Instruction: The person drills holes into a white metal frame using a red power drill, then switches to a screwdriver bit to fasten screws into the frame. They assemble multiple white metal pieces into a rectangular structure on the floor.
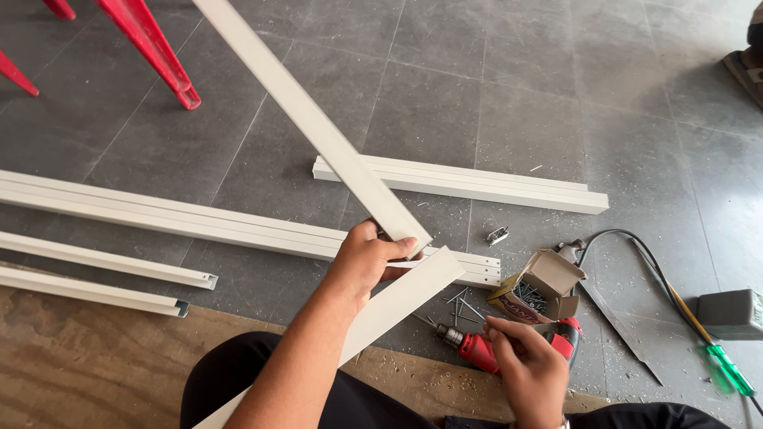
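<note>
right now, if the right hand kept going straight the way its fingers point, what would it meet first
The right hand points up-left over the red drill. Going on, it would likely first meet the loose screws on the floor, though depth is unclear.

Grey tiled floor [493,95] carries white channel lengths [159,213], a screw box [534,295], red drill [485,349], perhaps shavings.

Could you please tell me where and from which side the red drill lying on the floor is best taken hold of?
Probably by its red body, from above. The red drill lies on its side, chuck pointing left towards loose screws. The right hand hovers right over the body, and the cardboard screw box crowds the far side. The left hand holds two white strips.
</note>
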Motion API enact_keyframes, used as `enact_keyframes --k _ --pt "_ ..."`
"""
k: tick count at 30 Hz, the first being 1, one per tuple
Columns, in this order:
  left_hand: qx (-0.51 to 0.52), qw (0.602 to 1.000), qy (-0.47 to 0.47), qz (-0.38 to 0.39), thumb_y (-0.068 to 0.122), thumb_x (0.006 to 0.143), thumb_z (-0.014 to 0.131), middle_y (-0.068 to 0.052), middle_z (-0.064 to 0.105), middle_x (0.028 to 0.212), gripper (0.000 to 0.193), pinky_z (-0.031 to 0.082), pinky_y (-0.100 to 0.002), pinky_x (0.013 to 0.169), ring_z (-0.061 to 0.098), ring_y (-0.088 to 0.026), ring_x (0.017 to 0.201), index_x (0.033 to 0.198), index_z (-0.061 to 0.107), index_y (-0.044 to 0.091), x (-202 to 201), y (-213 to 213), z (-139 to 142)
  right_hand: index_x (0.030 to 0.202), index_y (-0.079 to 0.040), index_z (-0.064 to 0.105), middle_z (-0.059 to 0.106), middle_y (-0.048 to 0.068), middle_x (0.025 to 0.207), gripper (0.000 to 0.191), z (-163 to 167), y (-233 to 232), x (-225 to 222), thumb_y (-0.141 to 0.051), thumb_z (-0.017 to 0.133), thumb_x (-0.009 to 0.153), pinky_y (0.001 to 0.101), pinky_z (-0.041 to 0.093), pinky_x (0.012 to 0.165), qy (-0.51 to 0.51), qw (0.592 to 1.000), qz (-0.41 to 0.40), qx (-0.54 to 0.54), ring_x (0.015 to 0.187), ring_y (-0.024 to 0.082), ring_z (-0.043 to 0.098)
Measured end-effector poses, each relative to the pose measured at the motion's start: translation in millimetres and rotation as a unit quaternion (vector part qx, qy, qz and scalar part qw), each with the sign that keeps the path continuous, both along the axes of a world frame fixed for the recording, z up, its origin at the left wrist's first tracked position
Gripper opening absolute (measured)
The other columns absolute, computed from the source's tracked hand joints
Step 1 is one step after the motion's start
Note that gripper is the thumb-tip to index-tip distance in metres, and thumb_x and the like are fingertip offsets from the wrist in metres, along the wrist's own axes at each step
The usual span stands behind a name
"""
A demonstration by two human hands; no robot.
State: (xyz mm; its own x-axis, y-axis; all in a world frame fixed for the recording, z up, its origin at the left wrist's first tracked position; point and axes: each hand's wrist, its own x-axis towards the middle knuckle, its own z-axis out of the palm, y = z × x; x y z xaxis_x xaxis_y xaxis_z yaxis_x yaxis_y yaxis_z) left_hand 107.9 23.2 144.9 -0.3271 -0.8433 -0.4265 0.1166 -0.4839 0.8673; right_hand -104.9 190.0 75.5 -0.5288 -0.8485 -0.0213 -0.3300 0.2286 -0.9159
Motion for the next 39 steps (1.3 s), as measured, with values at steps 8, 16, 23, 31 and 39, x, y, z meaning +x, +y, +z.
enact_keyframes --k 8,16,23,31,39 --pt "0.140 0.986 0.089 0.007 0.013 0.087 0.072 -0.016 0.074 0.087 0.026 0.063 -0.038 0.063 0.073 -0.022 0.075 0.108 0.067 -0.003 8 -4 -12 0.129 -0.004 0.066 0.076 0.013 0.122 0.051 77 -29 -9 -0.033 0.067 0.088 0.0455 0.058 0.095 -0.216 0.974 0.065 -0.009 0.109 0.026 0.074" --pt "0.130 0.991 0.009 0.018 0.015 0.089 0.070 -0.014 0.074 0.085 0.018 0.063 -0.037 0.064 0.072 -0.020 0.073 0.101 0.067 0.001 13 -3 -9 0.143 0.002 0.060 0.071 0.014 0.118 0.057 176 -8 -5 -0.041 0.068 0.107 0.0694 0.054 0.114 -0.500 0.709 0.373 -0.329 0.120 0.037 0.069" --pt "0.119 0.992 -0.049 -0.005 0.020 0.088 0.074 -0.014 0.072 0.086 0.024 0.058 -0.034 0.062 0.070 -0.019 0.072 0.099 0.066 0.000 21 -14 -26 0.136 -0.015 0.061 0.055 0.018 0.146 0.066 132 -51 40 -0.021 0.079 0.073 0.0461 0.044 0.105 0.347 0.832 0.403 -0.157 0.130 0.041 0.053" --pt "-0.030 0.949 -0.304 -0.083 0.055 0.091 0.063 -0.013 0.077 0.098 0.060 0.058 -0.038 0.076 0.075 -0.021 0.089 0.123 0.068 0.005 18 -1 -15 0.140 -0.021 0.062 0.059 0.008 0.145 0.051 81 -65 33 -0.021 0.065 0.089 0.0558 0.037 0.116 0.578 0.709 0.309 -0.260 0.133 0.034 0.052" --pt "-0.368 0.778 -0.510 -0.013 0.053 0.083 0.071 -0.005 0.073 0.119 0.067 0.050 -0.045 0.095 0.067 -0.030 0.114 0.138 0.056 0.017 137 160 11 0.117 -0.010 0.068 0.069 0.012 0.117 0.033 73 -82 -9 -0.024 0.063 0.088 0.0515 0.044 0.111 0.561 0.700 0.350 -0.271 0.121 0.032 0.061"
